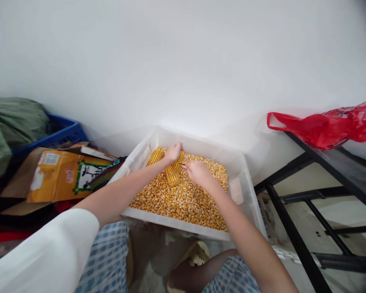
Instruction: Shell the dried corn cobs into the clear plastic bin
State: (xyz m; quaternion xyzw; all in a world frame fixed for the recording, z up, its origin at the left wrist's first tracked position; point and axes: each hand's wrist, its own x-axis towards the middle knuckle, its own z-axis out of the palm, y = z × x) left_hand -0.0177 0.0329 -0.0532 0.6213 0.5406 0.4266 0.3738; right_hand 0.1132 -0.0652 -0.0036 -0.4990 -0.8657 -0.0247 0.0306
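Note:
In the head view, my left hand (173, 153) is closed around the upper end of a yellow corn cob (177, 163), which tilts over the bin. My right hand (197, 171) is closed just to the right of it, with a thin dark pointed tool (183, 164) sticking out toward the cob; the rest of the tool is hidden by the fingers. Loose corn kernels (183, 203), yellow and whitish, fill much of a translucent plastic bin (247, 183). Another corn cob (173, 178) lies on the kernels below my left hand, and a further corn cob (155, 156) rests at the bin's left side.
A white wall (183, 73) stands behind the bin. To the left are an orange cardboard box (57, 175) and a blue crate (67, 131) with a green bag (15, 122). At right, a black metal frame (280, 211) carries a red plastic bag (329, 126).

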